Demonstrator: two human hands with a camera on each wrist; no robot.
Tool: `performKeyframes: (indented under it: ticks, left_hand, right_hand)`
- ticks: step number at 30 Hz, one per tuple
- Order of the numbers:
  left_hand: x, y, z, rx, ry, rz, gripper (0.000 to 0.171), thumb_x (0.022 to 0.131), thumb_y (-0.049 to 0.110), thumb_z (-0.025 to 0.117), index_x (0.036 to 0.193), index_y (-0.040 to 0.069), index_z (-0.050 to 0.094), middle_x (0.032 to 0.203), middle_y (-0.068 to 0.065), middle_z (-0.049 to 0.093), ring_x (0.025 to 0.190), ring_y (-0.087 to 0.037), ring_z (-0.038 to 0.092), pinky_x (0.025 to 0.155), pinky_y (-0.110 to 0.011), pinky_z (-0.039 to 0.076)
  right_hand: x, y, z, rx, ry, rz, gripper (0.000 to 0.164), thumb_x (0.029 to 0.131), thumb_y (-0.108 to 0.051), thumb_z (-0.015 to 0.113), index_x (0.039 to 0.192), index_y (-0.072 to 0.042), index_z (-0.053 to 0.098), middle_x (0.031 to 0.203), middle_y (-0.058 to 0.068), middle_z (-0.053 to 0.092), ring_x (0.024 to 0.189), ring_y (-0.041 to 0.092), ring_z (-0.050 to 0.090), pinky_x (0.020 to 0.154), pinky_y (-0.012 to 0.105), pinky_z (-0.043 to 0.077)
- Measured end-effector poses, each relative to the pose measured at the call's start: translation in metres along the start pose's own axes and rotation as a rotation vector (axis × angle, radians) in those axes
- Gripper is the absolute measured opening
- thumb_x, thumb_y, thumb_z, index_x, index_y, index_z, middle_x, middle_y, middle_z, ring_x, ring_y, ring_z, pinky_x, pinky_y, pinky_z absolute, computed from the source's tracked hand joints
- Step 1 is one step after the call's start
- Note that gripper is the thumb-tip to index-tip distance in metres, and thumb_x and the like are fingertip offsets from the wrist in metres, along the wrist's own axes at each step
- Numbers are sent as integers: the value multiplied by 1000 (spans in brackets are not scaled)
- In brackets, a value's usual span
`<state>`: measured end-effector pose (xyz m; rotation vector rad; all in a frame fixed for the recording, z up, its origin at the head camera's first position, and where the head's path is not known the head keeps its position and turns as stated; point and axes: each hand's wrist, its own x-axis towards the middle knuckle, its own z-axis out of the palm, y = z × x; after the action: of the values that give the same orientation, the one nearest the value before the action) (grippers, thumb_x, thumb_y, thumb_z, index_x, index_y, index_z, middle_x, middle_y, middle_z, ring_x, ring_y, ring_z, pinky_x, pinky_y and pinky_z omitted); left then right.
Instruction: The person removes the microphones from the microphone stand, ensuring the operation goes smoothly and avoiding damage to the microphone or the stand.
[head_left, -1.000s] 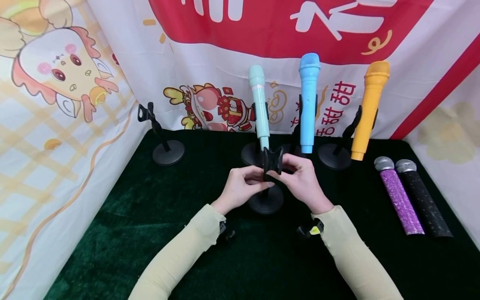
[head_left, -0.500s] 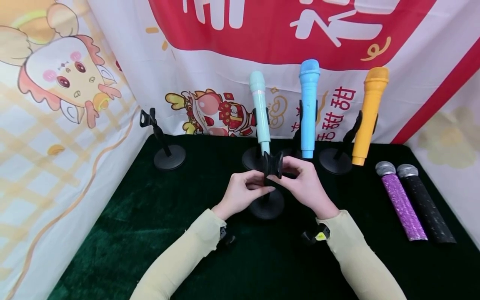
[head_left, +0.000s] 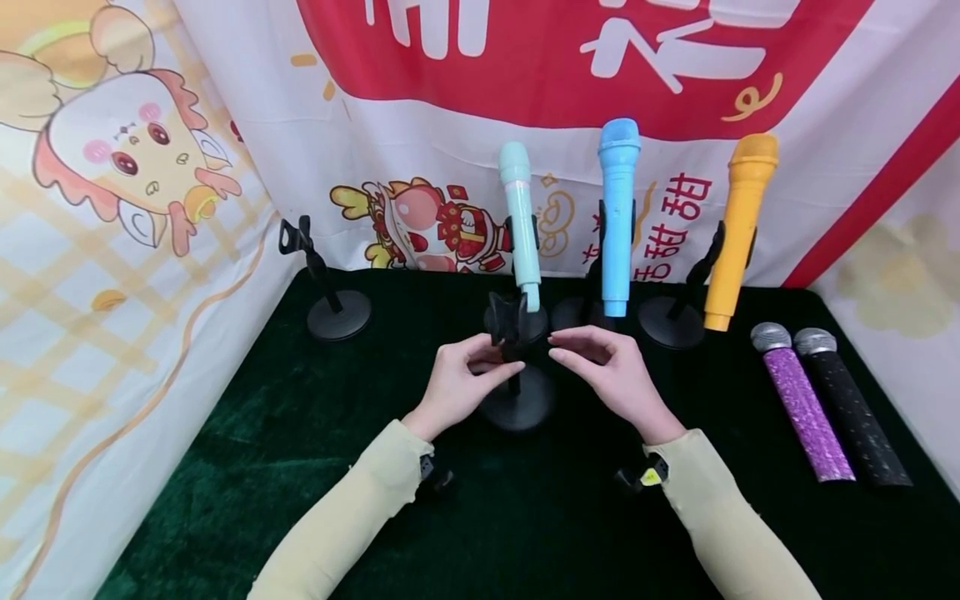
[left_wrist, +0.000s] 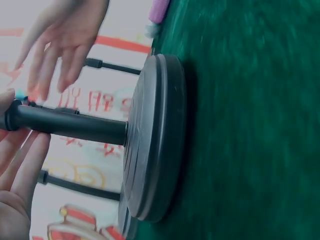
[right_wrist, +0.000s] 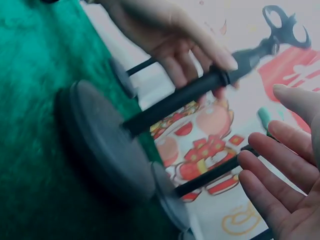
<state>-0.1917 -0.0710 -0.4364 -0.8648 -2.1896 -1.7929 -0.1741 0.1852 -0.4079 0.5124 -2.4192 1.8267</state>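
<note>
A black microphone stand (head_left: 517, 404) with a round base and a forked clip on top is in the middle of the table. My left hand (head_left: 461, 379) pinches its pole (left_wrist: 75, 124) just below the clip, thumb in front. To the right of the pole, my right hand (head_left: 607, 367) is apart from the stand; its fingers (right_wrist: 272, 157) are relaxed and hold nothing. The clip (right_wrist: 287, 30) has no microphone in it. Whether the base touches the cloth I cannot tell.
Mint (head_left: 522, 221), blue (head_left: 618, 221) and orange microphones (head_left: 738, 233) stand in holders along the back. Another stand (head_left: 337, 315) is at back left, its clip bare. Purple (head_left: 810, 417) and black microphones (head_left: 855, 408) lie on the right of the green cloth (head_left: 300, 467).
My right hand has let go of the stand's upper part and drawn back to the right. The stand has shifted slightly left with my left hand.
</note>
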Motion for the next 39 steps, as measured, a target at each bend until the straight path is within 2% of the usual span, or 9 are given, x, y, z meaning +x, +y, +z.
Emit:
performKeyframes:
  ticks: [3,10,18,23,30,34,39]
  left_hand:
    - [-1,-3,-13,23,40,-6,21,92,21,79,111,15,73,105,0,74,94,-18,73,80,-33,61]
    - [-3,-9,-50,94,154,-69,30,93,28,79,116,11,72,104,-1,75,94,-17,73,79,-31,61]
    - [9,-18,-88,178,266,-116,40,91,37,79,120,10,71,107,-1,74,96,-14,71,81,-29,60]
    - [25,-23,-111,205,297,-170,42,91,35,79,124,10,70,111,-5,73,98,-17,70,84,-28,59]
    - [43,-36,-136,238,339,-219,44,92,36,79,125,8,70,114,-6,72,100,-18,69,88,-28,57]
    - [49,-42,-147,270,348,-254,45,93,34,77,128,7,68,119,-7,71,104,-18,68,93,-31,55]
    - [54,-50,-155,279,352,-291,45,95,29,76,132,7,66,122,-9,70,108,-19,68,96,-34,54]
  right_hand:
    - [1,8,-1,-15,-3,41,33,95,-37,75,120,-15,73,118,0,72,106,19,69,91,30,56]
    - [6,24,-2,-48,-12,102,37,94,-42,75,121,-17,72,120,1,71,107,17,68,95,35,55]
    - [21,26,9,-32,17,93,42,93,-38,77,126,-13,70,126,8,69,113,21,66,99,39,53]
    - [40,29,17,-2,58,79,46,92,-33,79,130,-11,67,128,7,67,116,23,65,99,37,53]
    - [67,36,23,65,95,107,62,90,-34,81,145,-17,57,140,6,60,123,22,61,102,35,51]
    - [78,37,27,68,115,125,66,89,-35,82,147,-19,55,139,5,60,120,19,62,101,34,51]
    - [93,36,30,67,160,103,62,90,-27,81,146,-16,56,139,5,61,118,19,64,99,32,52]
